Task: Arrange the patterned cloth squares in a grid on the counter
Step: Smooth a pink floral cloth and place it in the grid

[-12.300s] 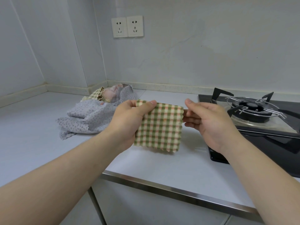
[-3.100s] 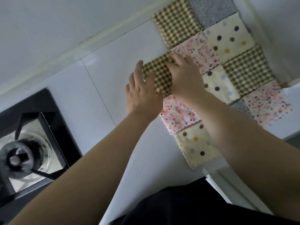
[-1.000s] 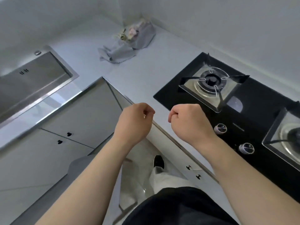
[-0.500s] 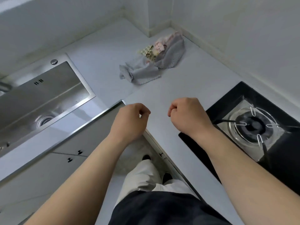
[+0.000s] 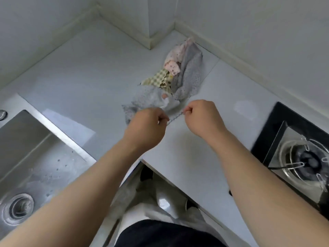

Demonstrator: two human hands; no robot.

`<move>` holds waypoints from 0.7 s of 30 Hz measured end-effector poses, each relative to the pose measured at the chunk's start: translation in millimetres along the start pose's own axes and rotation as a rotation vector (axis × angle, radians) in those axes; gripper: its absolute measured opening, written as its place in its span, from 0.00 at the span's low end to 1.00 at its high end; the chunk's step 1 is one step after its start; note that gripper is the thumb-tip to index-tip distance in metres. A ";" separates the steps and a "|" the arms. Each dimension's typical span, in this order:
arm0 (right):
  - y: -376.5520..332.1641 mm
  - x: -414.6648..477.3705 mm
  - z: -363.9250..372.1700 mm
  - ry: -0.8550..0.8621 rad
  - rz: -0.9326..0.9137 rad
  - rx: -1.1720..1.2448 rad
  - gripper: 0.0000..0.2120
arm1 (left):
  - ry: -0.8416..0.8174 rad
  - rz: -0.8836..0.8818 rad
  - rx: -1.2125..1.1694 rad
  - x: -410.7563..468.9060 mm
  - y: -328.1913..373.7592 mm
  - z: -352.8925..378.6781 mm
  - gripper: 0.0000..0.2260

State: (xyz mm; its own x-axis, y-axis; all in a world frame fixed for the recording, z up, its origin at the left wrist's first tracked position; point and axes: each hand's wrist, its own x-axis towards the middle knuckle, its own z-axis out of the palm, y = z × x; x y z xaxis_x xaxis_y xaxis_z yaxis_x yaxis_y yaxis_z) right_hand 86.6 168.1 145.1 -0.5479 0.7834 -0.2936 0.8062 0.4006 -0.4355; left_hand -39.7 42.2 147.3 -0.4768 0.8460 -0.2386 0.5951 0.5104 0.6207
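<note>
Fingers of your left hand and right hand are curled, pinching the near scalloped edge of the grey cloth square. It joins the cloth pile at 12 o'clock. Lifting abruptly could drag overlapping squares along.

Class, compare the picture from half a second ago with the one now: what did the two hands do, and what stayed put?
Both hands reached forward to the cloth pile. The left hand and the right hand, empty fists before, now each pinch the near scalloped edge of the grey cloth. The cloth pile is still heaped in the corner; sink and stove are unchanged.
</note>
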 end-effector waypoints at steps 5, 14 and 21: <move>-27.4 90.6 6.5 0.120 -0.004 -0.036 0.16 | -0.039 0.023 -0.091 54.8 -17.8 -15.6 0.09; -23.5 183.0 37.6 -0.135 -0.071 -0.278 0.24 | 0.015 -0.001 -0.246 87.4 -50.0 -29.1 0.08; -19.2 173.1 33.8 -0.045 -0.038 -0.162 0.24 | -0.016 0.041 -0.242 93.3 -51.5 -35.0 0.08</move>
State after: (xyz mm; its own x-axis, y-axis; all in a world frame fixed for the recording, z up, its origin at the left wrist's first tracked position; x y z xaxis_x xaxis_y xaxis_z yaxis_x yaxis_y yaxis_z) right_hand -31.3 279.9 73.8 -0.5851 0.7455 -0.3192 0.8082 0.5038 -0.3050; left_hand -137.5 89.5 119.2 -0.4436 0.8688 -0.2199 0.4404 0.4250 0.7908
